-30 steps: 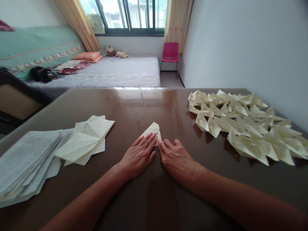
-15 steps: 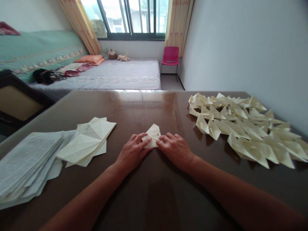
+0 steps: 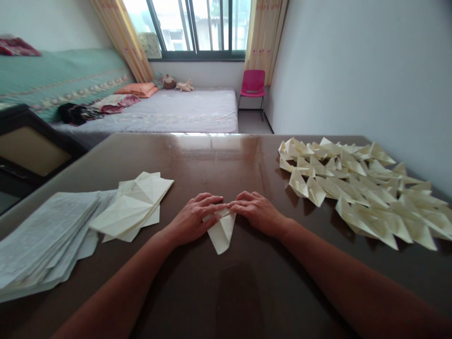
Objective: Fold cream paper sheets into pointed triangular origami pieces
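Note:
A small piece of folded cream paper (image 3: 221,235) lies on the table between my hands, its narrow end pointing towards me. My left hand (image 3: 195,216) grips its far edge, with the thumb below and the fingers laid across the top. From the other side, my right hand (image 3: 259,213) holds the same far edge with bunched fingers. The fingertips of both hands almost meet there and cover that part of the paper. To the left lie several creased cream sheets (image 3: 136,205), overlapping a thick stack of printed paper (image 3: 45,235).
Rows of folded cream paper pieces (image 3: 356,188) with pointed ends spread over the right side of the glossy brown table (image 3: 226,165). Beyond the table are a bed (image 3: 197,110) and a pink chair (image 3: 253,84). A dark wooden chair (image 3: 33,141) stands at left.
The folded paper's pointed part, which pointed away from me, now points towards me. My fingers have shifted to its far edge. The view has moved slightly.

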Tool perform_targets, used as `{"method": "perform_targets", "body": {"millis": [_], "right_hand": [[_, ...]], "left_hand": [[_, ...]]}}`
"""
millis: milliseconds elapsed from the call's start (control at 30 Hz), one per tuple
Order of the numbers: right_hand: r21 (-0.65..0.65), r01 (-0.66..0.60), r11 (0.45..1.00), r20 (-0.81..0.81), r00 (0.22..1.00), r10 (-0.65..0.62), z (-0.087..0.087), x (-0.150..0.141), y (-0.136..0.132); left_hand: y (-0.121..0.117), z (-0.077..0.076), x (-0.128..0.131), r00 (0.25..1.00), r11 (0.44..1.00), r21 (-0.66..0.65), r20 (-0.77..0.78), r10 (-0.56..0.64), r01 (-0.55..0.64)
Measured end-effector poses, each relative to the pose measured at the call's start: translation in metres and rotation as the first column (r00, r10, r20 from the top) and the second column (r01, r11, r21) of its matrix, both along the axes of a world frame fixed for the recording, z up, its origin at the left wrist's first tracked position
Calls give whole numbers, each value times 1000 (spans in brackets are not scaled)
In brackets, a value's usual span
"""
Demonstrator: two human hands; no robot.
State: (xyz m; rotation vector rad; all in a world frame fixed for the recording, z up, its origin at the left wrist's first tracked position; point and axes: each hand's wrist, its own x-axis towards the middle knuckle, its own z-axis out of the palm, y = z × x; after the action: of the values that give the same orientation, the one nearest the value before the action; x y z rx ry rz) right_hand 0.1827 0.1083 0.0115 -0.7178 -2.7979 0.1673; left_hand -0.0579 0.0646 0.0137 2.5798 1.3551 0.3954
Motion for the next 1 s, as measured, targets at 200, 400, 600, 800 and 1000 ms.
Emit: {"method": "perform_targets", "body": {"millis": [200, 400, 600, 800, 1000], "right_hand": [[-143, 178, 974, -170, 965, -201, -2, 0, 1], [-342, 261, 903, -179, 925, -335, 5, -1, -5], [-174, 203, 964, -133, 965, -227, 3, 0, -4], [-52, 54, 997, -37, 998, -56, 7, 2, -4], [74, 46, 996, 108, 993, -54, 16, -6, -16]], "left_hand": [[-7, -2, -2, 998, 996, 75, 30, 49, -52], [-7, -16, 8, 965, 946, 195, 60, 254, -261], [-12, -10, 12, 969, 952, 206, -43, 241, -228], [-19, 0, 11, 988, 978, 207, -153, 30, 2], [-24, -4, 17, 969, 972, 232, -244, 40, 18]]}}
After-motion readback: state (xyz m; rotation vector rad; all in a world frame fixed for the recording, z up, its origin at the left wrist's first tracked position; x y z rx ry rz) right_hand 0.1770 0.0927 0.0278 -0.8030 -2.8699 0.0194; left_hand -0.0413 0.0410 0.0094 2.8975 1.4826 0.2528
